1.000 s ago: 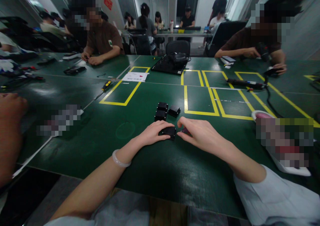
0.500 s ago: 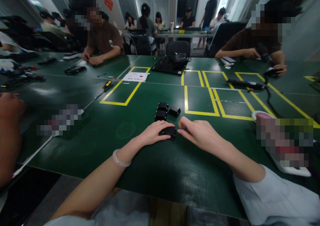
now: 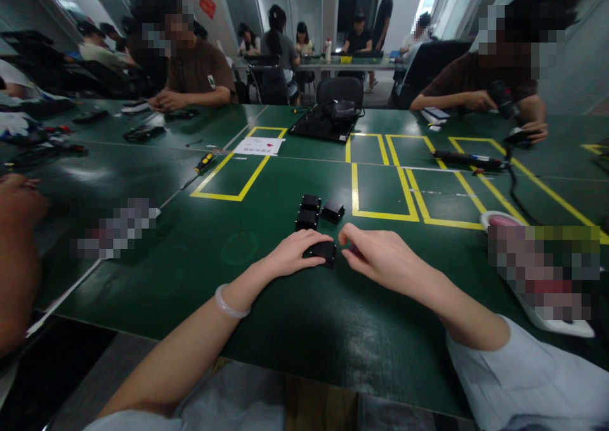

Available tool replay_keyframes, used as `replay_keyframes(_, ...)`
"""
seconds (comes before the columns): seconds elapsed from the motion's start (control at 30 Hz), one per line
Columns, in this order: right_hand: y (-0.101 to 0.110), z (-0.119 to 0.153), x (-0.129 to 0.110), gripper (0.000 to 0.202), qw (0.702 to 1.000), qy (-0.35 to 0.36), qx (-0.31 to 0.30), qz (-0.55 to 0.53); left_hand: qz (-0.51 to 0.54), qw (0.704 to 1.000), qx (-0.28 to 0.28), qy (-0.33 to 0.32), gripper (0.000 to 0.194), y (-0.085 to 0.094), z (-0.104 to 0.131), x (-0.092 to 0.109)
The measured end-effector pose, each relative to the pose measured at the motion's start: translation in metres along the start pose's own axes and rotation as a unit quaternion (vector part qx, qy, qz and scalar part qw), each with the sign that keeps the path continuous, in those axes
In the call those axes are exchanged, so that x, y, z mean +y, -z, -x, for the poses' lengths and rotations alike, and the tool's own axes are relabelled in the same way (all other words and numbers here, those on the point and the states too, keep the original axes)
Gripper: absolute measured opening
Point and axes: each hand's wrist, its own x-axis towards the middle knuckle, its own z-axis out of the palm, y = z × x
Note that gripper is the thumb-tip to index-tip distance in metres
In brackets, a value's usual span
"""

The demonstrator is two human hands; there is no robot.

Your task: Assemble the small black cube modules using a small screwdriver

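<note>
My left hand (image 3: 299, 251) is closed on a small black box-shaped block (image 3: 325, 251), thumb along its near side and fingers over the far side. The block rests on the green table, and its right end shows. Just right of that end is my right hand (image 3: 380, 248), its fingers curled and apart from the block; whatever they may hold is hidden. Beyond my left hand lie two similar black blocks, a rear block (image 3: 311, 201) and a nearer block (image 3: 307, 219), close together. A third loose block (image 3: 332, 211) sits to their right.
Yellow tape outlines (image 3: 384, 215) mark the table. A yellow-black screwdriver (image 3: 203, 162) and a white paper (image 3: 259, 146) lie left of centre. A white tray (image 3: 537, 320) stands at right. Co-workers sit across the table; another person's arm (image 3: 19, 259) is at far left.
My hands stay almost in place; the right shifts very slightly. Across the table, the left co-worker's hands have moved left. The standing person at the back has moved left.
</note>
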Motion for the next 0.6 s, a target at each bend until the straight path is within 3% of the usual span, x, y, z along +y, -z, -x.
replay_keyframes(0.3,-0.0005,-0.0023,-0.003,0.015,0.999,-0.026,-0.016,0.04,0.0,1.0,0.002,0.0,0.045,-0.0014,-0.0006,-0.0001)
replay_keyframes(0.6,0.0017,0.0011,0.0021,0.005,1.0,0.017,-0.005,-0.007,0.005,1.0,-0.003,0.011,0.044,-0.0023,-0.0007,-0.0006)
